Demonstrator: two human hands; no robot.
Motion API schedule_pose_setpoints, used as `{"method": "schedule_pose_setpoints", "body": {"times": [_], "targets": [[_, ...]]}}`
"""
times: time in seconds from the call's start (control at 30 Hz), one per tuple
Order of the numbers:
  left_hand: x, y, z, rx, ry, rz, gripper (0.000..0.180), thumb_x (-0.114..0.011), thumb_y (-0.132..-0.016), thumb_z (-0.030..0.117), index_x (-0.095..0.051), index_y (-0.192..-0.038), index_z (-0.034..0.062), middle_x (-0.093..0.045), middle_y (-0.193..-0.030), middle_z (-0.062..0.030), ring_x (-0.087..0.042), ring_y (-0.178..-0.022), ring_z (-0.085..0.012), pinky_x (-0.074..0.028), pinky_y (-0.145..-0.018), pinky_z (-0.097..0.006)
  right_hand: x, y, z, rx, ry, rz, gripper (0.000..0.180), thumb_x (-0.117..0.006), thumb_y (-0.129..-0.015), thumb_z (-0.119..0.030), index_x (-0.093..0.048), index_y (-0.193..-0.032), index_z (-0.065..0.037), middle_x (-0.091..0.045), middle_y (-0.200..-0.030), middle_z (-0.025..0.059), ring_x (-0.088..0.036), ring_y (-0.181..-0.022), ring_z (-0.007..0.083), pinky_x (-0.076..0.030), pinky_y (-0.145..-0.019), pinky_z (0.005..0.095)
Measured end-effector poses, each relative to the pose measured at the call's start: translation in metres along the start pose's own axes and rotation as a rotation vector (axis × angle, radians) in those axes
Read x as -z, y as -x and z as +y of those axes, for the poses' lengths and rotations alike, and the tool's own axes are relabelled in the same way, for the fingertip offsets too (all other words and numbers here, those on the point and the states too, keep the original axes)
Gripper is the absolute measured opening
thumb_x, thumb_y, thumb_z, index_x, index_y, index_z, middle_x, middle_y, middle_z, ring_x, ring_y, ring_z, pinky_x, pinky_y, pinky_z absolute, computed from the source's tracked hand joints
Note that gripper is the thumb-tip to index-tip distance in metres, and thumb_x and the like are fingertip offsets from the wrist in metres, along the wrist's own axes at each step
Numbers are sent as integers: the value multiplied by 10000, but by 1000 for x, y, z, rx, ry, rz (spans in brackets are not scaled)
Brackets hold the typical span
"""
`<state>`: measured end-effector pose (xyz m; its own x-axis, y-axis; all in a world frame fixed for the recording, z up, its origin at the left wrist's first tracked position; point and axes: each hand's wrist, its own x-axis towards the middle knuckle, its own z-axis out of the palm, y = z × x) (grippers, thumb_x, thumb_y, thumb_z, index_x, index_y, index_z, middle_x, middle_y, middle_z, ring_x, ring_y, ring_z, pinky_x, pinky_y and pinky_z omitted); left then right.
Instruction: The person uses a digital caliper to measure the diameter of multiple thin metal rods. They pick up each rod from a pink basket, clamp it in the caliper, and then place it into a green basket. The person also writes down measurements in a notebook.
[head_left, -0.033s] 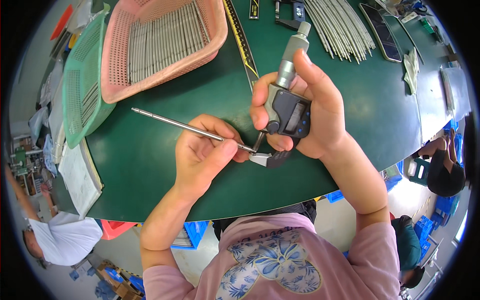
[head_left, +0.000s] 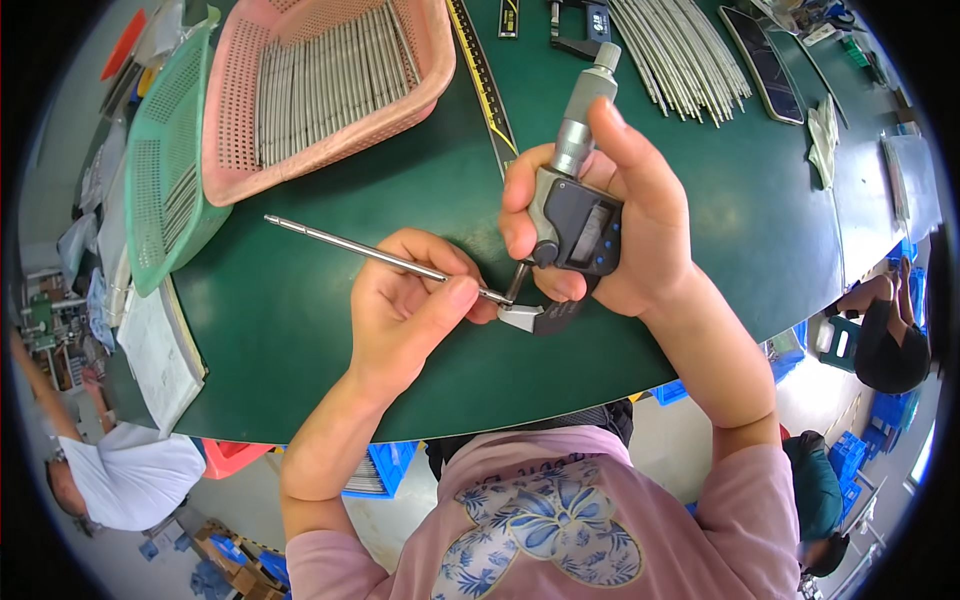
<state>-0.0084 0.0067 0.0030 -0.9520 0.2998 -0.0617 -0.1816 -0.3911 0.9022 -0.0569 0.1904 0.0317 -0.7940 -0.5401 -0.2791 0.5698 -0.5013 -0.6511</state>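
While the steel rod (head_left: 340,243) is pinched between the closed thumb and fingers of the left hand (head_left: 392,315), the digital micrometer (head_left: 577,225) is gripped by the curled fingers of the right hand (head_left: 645,230), its thumb raised beside the thimble. The rod's right end is located at the micrometer's measuring gap; whether both faces are touched cannot be told. Against the preceding picture, no clear change is found, so the work is judged to be at the same stage. Part of the rod is hidden by the left fingers; otherwise no obstruction is noted. Beyond, a pink basket (head_left: 330,162) of rods, a green basket (head_left: 150,200), a ruler (head_left: 483,80), loose rods (head_left: 680,60) and a phone (head_left: 762,65) are observed.
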Motion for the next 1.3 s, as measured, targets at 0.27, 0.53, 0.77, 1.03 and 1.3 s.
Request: {"method": "schedule_pose_setpoints", "body": {"times": [0.27, 0.53, 0.77, 1.03, 1.3], "targets": [[2, 0, 2, 11, 30, -49, 128, -557, -808, -1, -446, -872, 6, -564, -842, -119, -588, -722, -156, -503, -634, -261, 4, -2, 4, -9, -65, -32, 686, -200, -863, -575, -516, -907, 32, -548, -684, 143, -420, -354, 165, -373, -343, 241], [4, 1, 3, 21, 59, -94, 151, -550, -792, -17, -433, -882, 11, -558, -889, -142, -590, -736, -158, -504, -648, -265, 4, 0, 2, -49, -145, -55, 656, -213, -866, -547, -510, -897, 37, -545, -683, 155, -416, -354, 164, -369, -339, 245], [3, 2, 3, 37, 30, -97, 185, -588, -782, 33, -441, -892, 9, -558, -882, -128, -600, -748, -164, -507, -651, -264, 5, 0, 1, -54, -39, -33, 678, -265, -830, -598, -534, -840, 25, -562, -666, 151, -419, -355, 162, -360, -336, 232], [0, 1, 7, 137, -22, 2, 166, -610, -795, 76, -467, -839, 7, -564, -797, -98, -607, -708, -163, -520, -619, -263, 3, -1, 3, -49, -19, -8, 682, -307, -804, -615, -547, -807, 23, -575, -640, 117, -424, -360, 141, -353, -357, 223], [4, 2, 7, 121, 62, -50, 179, -613, -774, 29, -452, -852, 13, -576, -835, -129, -613, -721, -177, -523, -618, -267, 5, -3, 4, -56, -67, -25, 683, -187, -872, -548, -526, -880, 44, -549, -665, 160, -406, -352, 161, -356, -322, 233]]}}
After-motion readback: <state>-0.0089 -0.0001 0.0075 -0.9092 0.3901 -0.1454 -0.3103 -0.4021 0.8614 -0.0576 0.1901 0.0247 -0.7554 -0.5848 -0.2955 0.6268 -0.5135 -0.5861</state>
